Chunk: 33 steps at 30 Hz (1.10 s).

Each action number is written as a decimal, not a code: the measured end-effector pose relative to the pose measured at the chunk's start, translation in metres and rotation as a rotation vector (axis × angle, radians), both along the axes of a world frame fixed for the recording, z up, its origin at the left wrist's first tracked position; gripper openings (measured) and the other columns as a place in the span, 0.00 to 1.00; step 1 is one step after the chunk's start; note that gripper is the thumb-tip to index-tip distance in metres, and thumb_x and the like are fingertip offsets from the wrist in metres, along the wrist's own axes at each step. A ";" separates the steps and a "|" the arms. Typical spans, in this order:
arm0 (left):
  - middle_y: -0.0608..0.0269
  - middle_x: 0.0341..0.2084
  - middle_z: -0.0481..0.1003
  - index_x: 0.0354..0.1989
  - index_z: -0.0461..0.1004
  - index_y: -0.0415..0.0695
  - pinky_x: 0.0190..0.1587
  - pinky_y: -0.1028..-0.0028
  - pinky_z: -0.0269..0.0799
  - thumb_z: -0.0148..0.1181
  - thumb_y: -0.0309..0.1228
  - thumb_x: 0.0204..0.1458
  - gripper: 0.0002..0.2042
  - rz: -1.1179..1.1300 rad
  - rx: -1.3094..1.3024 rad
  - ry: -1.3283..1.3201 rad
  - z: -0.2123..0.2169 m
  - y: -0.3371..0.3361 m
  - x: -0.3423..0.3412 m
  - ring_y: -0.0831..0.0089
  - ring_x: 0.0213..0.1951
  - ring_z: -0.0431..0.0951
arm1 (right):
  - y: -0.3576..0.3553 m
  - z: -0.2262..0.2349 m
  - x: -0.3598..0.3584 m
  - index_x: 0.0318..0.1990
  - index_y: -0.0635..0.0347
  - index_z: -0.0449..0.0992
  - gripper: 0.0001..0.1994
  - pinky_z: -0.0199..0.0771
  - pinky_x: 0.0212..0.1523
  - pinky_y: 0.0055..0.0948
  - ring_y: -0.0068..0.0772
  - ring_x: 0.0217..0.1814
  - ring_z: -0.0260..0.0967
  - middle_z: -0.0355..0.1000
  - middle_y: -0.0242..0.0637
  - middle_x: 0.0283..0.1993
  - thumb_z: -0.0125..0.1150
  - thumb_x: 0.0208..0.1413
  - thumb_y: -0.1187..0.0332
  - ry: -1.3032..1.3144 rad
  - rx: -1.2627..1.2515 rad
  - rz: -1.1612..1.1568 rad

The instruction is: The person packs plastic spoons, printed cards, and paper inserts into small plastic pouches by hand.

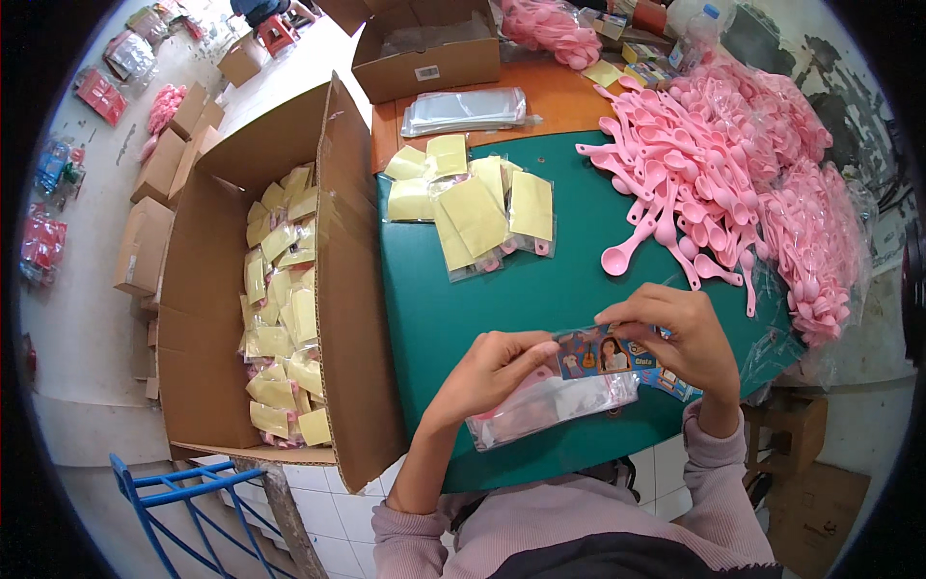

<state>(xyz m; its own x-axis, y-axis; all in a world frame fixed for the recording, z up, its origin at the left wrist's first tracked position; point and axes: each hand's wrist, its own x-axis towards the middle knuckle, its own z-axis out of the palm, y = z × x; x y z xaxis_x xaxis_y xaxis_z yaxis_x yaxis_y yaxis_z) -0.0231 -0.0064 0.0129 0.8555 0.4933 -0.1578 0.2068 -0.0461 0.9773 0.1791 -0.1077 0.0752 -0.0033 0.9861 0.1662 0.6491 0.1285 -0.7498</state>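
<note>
**Two hands close on a clear packet at the near edge of the green worktop**

Pink sleeves come up from the lower edge, and both hands meet over a clear plastic packet point(550, 400) right in front of the person. Left hand point(492, 367) has its fingers point(529, 349) curled together on the packet's upper left edge, thumb and fingertips pinched on the plastic. Right hand point(675, 333) is clamped on a colourful printed card point(610, 353) that sits at the packet's top, fingers bent over it from above. Something pink shows through the plastic, though I cannot tell what it is. The packet hangs at the near rim of the green worktop point(540, 289), partly over the edge.

Further back on the green surface lies a small heap of finished packets with yellow cards point(477, 207), fanned and overlapping. To the right, a big mound of loose pink spoons point(714, 164) spreads across the worktop, some still in clear bags along the far right side. Behind the yellow packets, on an orange surface, is a stack of empty clear bags point(463, 109), with an open brown box point(424, 48) beyond it.

Beside the worktop on the left stands a large open carton point(207, 318), its bottom covered with more yellow-carded packets point(280, 318). A blue metal frame point(183, 502) sits near its front corner.
</note>
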 end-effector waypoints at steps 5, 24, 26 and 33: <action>0.58 0.22 0.76 0.43 0.73 0.40 0.30 0.75 0.68 0.48 0.36 0.57 0.13 -0.122 -0.004 0.003 0.011 -0.009 0.010 0.74 0.23 0.73 | 0.006 -0.006 -0.007 0.36 0.63 0.74 0.10 0.68 0.30 0.26 0.36 0.30 0.70 0.69 0.41 0.28 0.60 0.44 0.75 -0.059 -0.064 0.171; 0.52 0.31 0.77 0.63 0.49 0.45 0.40 0.72 0.72 0.62 0.30 0.46 0.37 -0.056 0.140 -0.060 0.006 -0.002 -0.028 0.68 0.34 0.78 | -0.009 -0.044 0.010 0.27 0.62 0.74 0.09 0.65 0.27 0.18 0.14 0.25 0.63 0.66 0.25 0.20 0.69 0.39 0.72 0.454 -0.293 -0.174; 0.53 0.32 0.77 0.63 0.50 0.45 0.41 0.73 0.72 0.63 0.27 0.45 0.36 0.012 0.039 -0.042 0.007 -0.006 -0.033 0.71 0.35 0.77 | -0.008 -0.038 0.005 0.26 0.63 0.73 0.10 0.64 0.27 0.17 0.14 0.25 0.63 0.66 0.24 0.20 0.70 0.39 0.71 0.651 -0.346 -0.124; 0.55 0.31 0.76 0.61 0.53 0.44 0.41 0.74 0.73 0.62 0.24 0.45 0.34 0.090 -0.112 -0.017 0.003 -0.013 -0.036 0.74 0.36 0.76 | -0.016 -0.041 0.004 0.25 0.66 0.73 0.08 0.65 0.26 0.20 0.14 0.26 0.63 0.68 0.28 0.20 0.66 0.42 0.72 0.579 -0.421 -0.092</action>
